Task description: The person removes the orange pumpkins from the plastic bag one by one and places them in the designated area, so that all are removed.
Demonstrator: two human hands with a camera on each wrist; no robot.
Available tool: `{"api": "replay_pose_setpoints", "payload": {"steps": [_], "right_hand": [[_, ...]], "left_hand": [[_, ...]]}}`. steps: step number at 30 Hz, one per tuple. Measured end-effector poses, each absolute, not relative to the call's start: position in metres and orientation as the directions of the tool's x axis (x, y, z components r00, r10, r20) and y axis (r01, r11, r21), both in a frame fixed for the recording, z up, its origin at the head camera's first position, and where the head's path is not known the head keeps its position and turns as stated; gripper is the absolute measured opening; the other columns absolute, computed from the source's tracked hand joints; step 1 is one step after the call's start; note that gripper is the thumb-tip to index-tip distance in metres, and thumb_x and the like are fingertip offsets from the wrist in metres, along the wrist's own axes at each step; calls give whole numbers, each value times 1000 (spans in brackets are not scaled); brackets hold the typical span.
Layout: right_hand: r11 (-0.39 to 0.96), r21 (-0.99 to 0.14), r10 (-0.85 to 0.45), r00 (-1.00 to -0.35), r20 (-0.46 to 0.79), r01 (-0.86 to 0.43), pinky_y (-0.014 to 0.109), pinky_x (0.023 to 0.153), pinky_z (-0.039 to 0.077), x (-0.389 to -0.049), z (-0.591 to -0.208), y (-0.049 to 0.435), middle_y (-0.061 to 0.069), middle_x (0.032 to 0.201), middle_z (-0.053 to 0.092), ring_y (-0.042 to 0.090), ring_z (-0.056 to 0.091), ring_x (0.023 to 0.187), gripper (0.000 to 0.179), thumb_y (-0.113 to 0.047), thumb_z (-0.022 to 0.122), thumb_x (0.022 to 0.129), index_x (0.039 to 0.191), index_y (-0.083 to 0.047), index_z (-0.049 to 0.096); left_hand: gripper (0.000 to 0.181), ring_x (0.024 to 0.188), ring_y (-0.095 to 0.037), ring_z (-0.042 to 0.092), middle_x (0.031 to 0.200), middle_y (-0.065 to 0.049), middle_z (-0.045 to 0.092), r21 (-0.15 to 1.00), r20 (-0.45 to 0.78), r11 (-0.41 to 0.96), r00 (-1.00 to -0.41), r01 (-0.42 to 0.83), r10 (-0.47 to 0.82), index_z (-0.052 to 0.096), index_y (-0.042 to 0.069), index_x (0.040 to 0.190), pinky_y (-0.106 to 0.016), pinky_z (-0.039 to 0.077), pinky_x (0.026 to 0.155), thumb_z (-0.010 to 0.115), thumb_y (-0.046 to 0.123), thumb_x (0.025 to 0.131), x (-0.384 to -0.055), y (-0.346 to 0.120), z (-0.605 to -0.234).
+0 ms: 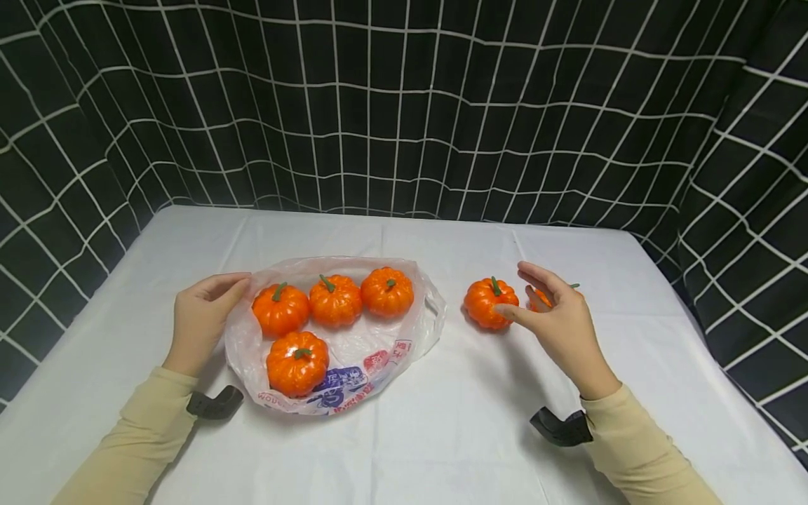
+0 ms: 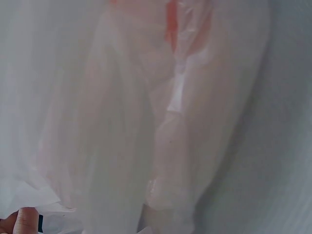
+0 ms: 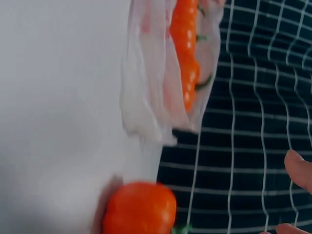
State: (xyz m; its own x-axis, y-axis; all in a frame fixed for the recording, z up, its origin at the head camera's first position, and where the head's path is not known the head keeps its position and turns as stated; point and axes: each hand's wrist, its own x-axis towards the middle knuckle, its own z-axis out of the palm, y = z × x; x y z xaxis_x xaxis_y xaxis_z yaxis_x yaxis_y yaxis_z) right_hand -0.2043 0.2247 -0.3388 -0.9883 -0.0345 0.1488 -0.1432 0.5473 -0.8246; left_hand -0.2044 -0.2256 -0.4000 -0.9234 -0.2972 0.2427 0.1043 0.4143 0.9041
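Observation:
A thin white plastic bag [image 1: 353,344] with red and blue print lies spread wide on the table, with several small orange pumpkins [image 1: 336,300] inside it. At the bag's left rim my left hand [image 1: 205,315] pinches the plastic between thumb and fingers. In the left wrist view the bag's film [image 2: 122,122] fills most of the picture. To the right of the bag sits a loose pumpkin [image 1: 485,306] with a green stem. Over it and a second pumpkin [image 1: 539,300] hovers my right hand [image 1: 558,322], thumb and fingers apart; it partly hides the second pumpkin.
The table [image 1: 416,449] wears a white cloth with faint creases. Black curtains [image 1: 391,105] with a white grid rise behind and at both sides. Each sleeved wrist carries a black mount, one [image 1: 216,404] at left and another [image 1: 562,428] at right.

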Motion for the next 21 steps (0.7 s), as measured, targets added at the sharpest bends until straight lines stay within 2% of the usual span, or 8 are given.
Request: {"api": "replay_pose_setpoints", "payload": {"steps": [4, 8, 13, 21], "right_hand": [[513, -847, -68, -990, 122, -140, 33, 110, 42, -208, -343, 208, 14, 147, 51, 29, 47, 140, 76, -20, 84, 81, 145, -4, 47], [526, -841, -87, -992, 94, -126, 44, 111, 44, -214, -349, 194, 14, 144, 54, 31, 51, 135, 76, -22, 86, 78, 144, -8, 50], [500, -852, -137, -986, 98, -155, 42, 110, 45, -225, -357, 173, 13, 145, 54, 32, 50, 138, 74, -22, 86, 77, 142, -10, 53], [436, -878, -239, -966, 97, -196, 39, 113, 41, -237, -368, 144, 16, 146, 53, 30, 46, 140, 73, -13, 86, 76, 140, -2, 53]], "left_hand": [[37, 94, 8, 60, 94, 25, 66, 904, 240, 414, -924, 101, -297, 73, 3, 114, -5, 48, 82, 68, 34, 94, -205, -224, -401], [37, 94, 8, 60, 94, 25, 66, 903, 239, 416, -927, 103, -289, 73, 4, 115, -5, 48, 82, 68, 34, 94, -206, -225, -401], [38, 95, 9, 59, 94, 28, 66, 902, 241, 419, -927, 105, -286, 73, 4, 115, -4, 47, 82, 68, 35, 94, -206, -229, -402], [40, 94, 9, 60, 94, 26, 67, 909, 238, 402, -927, 109, -289, 72, 2, 115, -5, 48, 82, 68, 36, 94, -207, -228, -402]]}}
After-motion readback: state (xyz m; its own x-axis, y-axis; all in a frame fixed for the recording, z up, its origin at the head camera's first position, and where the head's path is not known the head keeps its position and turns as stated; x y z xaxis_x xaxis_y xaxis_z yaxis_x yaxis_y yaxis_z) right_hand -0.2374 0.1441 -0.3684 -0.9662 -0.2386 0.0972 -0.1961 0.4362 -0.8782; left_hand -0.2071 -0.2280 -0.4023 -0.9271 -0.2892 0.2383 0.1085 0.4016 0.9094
